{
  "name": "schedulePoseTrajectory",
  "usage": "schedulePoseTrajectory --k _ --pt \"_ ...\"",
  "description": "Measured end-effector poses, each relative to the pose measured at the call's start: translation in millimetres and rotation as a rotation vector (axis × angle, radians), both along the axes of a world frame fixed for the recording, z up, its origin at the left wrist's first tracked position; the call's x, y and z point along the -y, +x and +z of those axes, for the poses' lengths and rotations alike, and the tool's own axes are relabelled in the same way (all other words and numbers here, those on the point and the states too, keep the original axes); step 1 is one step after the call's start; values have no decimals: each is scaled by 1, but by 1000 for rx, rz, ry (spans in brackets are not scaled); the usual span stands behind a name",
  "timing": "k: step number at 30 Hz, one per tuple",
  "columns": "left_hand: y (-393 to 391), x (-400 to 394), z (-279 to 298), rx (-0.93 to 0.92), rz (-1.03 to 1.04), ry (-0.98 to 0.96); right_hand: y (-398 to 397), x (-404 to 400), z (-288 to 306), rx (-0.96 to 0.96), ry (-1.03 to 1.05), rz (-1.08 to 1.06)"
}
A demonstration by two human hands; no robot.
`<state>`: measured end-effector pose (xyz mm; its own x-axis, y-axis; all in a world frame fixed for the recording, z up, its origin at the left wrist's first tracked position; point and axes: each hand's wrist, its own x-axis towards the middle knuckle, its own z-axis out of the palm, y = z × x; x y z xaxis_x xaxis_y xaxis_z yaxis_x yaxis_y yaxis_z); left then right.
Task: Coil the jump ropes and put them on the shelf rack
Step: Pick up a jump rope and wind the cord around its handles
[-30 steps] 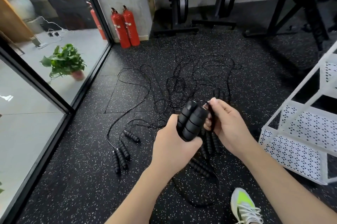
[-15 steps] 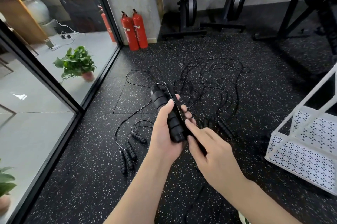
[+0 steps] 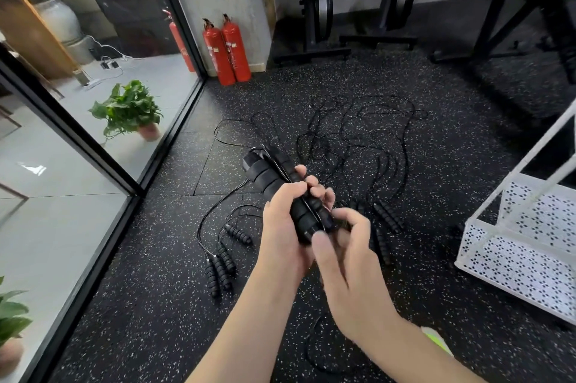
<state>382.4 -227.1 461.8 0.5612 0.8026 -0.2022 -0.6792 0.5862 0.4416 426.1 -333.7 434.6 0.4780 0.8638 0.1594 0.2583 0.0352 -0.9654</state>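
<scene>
A pair of black ribbed jump-rope handles (image 3: 282,187) is held side by side above the floor, in the middle of the view, their long axis running on a slant from upper left to lower right; the upper-left ends point away toward the glass wall, the lower-right ends toward the person. A thin black cord (image 3: 290,178) lies lengthwise along the groove between the two handles. The left hand (image 3: 285,226) grips the bundle from the left and below, thumb over the top and fingers curled round the far side, their tips showing past the handles. The right hand (image 3: 346,254) is at the lower-right ends, its thumb pressed against the butt of the handles and its fingers curled in behind them; whether they pinch the cord there cannot be told. Beyond the hands, more black rope (image 3: 358,139) sprawls in tangled loops over the speckled rubber floor (image 3: 162,304). A cluster of loose handles (image 3: 219,267) lies to the left of the hands, pointing roughly toward the person, and others (image 3: 388,215) lie to the right, partly hidden by the right hand. A white perforated shelf rack (image 3: 517,261) stands at the right edge. Two red fire extinguishers (image 3: 227,52) stand against a grey pillar, and a potted plant (image 3: 131,111) sits beyond the glass wall (image 3: 78,164) on the left.
</scene>
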Motion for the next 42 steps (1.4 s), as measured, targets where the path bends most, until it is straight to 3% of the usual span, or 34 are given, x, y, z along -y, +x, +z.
schedulePoseTrajectory --k 2,4,8,16,19,22,26,28,30,34,37,38,39,42 --pt "3 9 3 -77 40 50 2 -9 8 -179 -95 -90" --pt "6 21 8 -291 138 200 6 -18 11 -310 -178 -128" --pt "11 41 7 -556 220 445 14 -25 19 -559 -152 -192" --pt "15 44 2 -516 186 453 23 -31 22 -793 -42 -192" --pt "7 36 7 -537 163 419 38 -32 20 -612 -63 -233" --pt "-16 26 11 -671 248 501 65 -26 22 -175 -127 -307" --pt "-47 14 14 -1148 458 1222 89 -22 21 214 -175 -331" --pt "-48 10 11 -1413 329 1592 89 -23 19 267 -197 -297" --pt "-41 9 2 -1687 133 1796 86 -23 19 255 -200 -239" --pt "-33 7 -7 -1845 -41 1707 84 -24 17 206 -247 -115" --pt "-31 9 -3 -1782 -77 1481 85 -26 12 -182 -203 -35" --pt "-30 9 -1 -1739 -54 1373 85 -26 9 -230 -156 -22" --pt "-29 8 0 -1708 -26 1281 84 -25 5 -179 -121 -21" --pt "-23 5 2 -1700 40 1184 74 -22 -6 226 -89 -66"
